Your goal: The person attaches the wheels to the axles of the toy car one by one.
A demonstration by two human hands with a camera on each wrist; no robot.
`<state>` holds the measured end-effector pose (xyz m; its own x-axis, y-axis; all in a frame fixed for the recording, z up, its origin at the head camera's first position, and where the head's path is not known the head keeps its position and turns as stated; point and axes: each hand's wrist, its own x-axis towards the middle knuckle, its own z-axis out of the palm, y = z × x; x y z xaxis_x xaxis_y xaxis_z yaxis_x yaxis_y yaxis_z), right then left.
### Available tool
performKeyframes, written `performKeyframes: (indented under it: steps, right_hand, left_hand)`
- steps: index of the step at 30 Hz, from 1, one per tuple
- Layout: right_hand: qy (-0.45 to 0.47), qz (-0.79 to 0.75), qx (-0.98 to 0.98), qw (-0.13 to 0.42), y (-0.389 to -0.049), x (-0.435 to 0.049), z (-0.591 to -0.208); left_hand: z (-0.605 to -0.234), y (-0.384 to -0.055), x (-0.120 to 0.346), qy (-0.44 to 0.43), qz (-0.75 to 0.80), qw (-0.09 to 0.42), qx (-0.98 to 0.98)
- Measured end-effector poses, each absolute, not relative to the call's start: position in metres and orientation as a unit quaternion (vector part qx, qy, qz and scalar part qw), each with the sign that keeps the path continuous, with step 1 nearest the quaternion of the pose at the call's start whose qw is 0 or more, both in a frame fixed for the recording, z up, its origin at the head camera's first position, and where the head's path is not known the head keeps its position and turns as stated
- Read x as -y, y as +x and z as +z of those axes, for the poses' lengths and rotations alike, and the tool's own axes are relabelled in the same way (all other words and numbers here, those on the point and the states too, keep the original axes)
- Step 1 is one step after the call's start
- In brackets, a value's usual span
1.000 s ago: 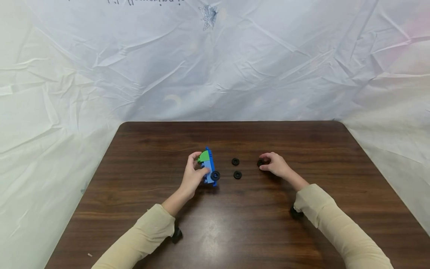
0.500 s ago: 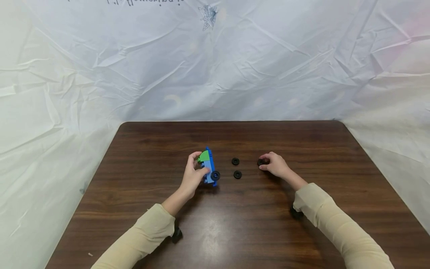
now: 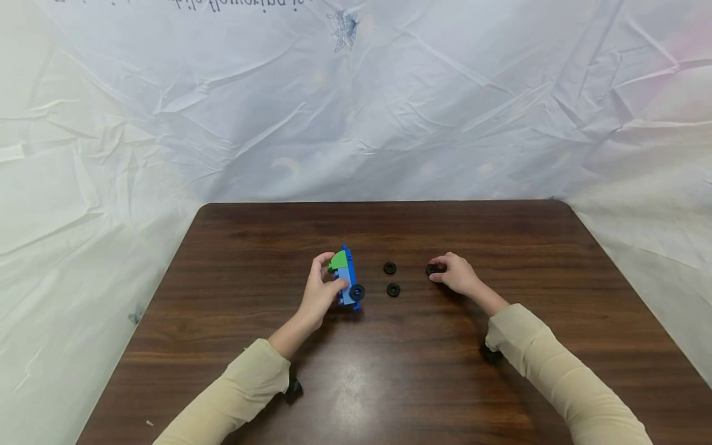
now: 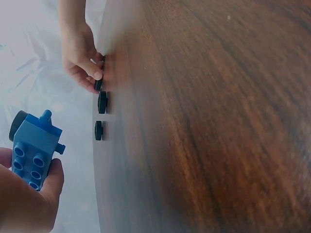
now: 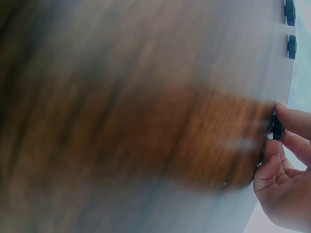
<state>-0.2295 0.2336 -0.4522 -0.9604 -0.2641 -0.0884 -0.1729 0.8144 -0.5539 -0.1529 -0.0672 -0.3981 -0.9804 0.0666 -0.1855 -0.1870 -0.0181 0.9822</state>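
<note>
"What has changed?"

"Hardly anything this past second: the left hand (image 3: 319,296) grips the toy car (image 3: 344,272), and beyond the nearer loose wheel (image 3: 393,290) the right hand (image 3: 456,274) pinches a separate wheel (image 3: 431,269), nearly level with the farther loose wheel (image 3: 390,268), towards the worktop's far edge (image 3: 384,203)."

"And the work?"

"Apparently paused; the separate wheel remains well apart from the toy car."

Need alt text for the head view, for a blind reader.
A person's left hand holds a blue-and-green block toy; the right hand grips a black wheel. Two loose wheels lie between the hands on a brown table.
</note>
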Motion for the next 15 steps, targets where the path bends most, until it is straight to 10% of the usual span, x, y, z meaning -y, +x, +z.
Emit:
performKeyframes:
  steps: [15]
  right_hand:
    - [-0.119,-0.337,-0.930,0.081,-0.229,-0.236,-0.439]
  left_hand:
    - [-0.417,-0.160,0.067,-0.044,0.717,0.088,-0.690]
